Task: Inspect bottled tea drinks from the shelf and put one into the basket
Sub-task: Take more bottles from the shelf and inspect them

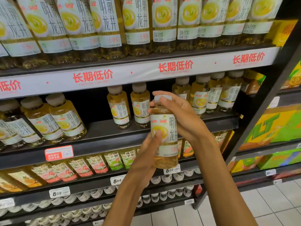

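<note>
A bottled tea drink with pale yellow liquid, a white label and a white cap is held upright in front of the middle shelf. My left hand grips its lower half from the left, thumb lying across the label. My right hand holds the neck and cap from the right, fingers curled over the top. More bottles of the same tea stand on the middle shelf behind. No basket is in view.
The top shelf holds a row of large bottles of the same tea. Lower shelves carry small flavoured tea bottles and white-capped bottles. Yellow and green cartons fill the rack at right. Tiled floor lies below right.
</note>
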